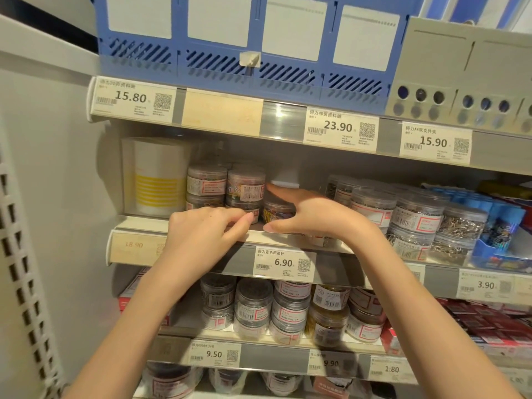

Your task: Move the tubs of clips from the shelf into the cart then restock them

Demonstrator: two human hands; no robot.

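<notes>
Clear round tubs of coloured clips (245,185) stand stacked two high on the middle shelf (288,237). My left hand (201,234) reaches to the lower tub of the front stack, fingertips curled at its base. My right hand (311,214) is spread around a single tub of coloured clips (277,210) just right of the stack, with the index finger over its lid and the thumb along the shelf edge. No cart shows in the head view.
A white and yellow pack (157,177) stands left of the tubs. Tubs of silver clips (414,223) and blue boxes (501,226) fill the shelf to the right. More tubs (253,303) sit on the shelf below. Blue file racks (247,38) stand above.
</notes>
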